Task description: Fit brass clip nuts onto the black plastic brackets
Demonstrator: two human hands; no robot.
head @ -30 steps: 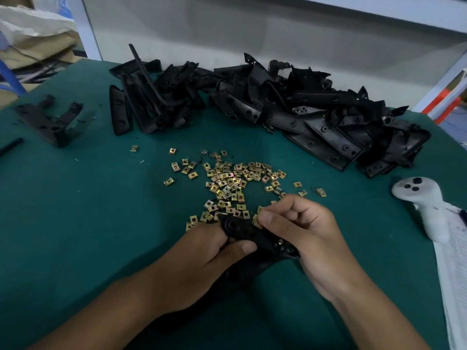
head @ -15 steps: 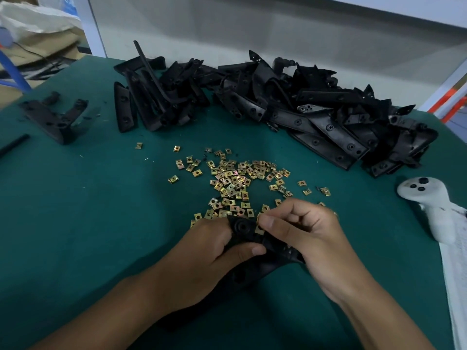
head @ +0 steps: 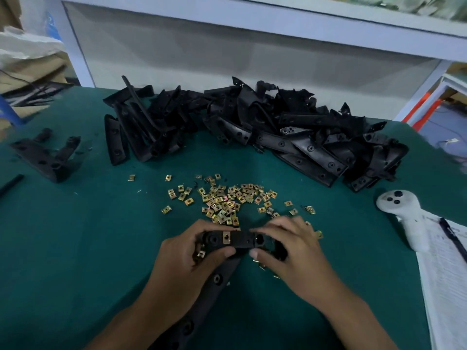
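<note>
Holding the black bracket (head: 237,242) just above the tabletop (head: 75,248), left hand (head: 187,258) and right hand (head: 290,251) each clamped on an end, one brass clip nut (head: 226,237) seated: likely stiff, light plastic, best gripped beside each slot.

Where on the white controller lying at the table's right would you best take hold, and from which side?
Judging by its pose, grip the white controller round its narrow handle, which lies flat and points toward the near edge, not the round button head at its far end. Come from above and the left; papers crowd its right.
</note>
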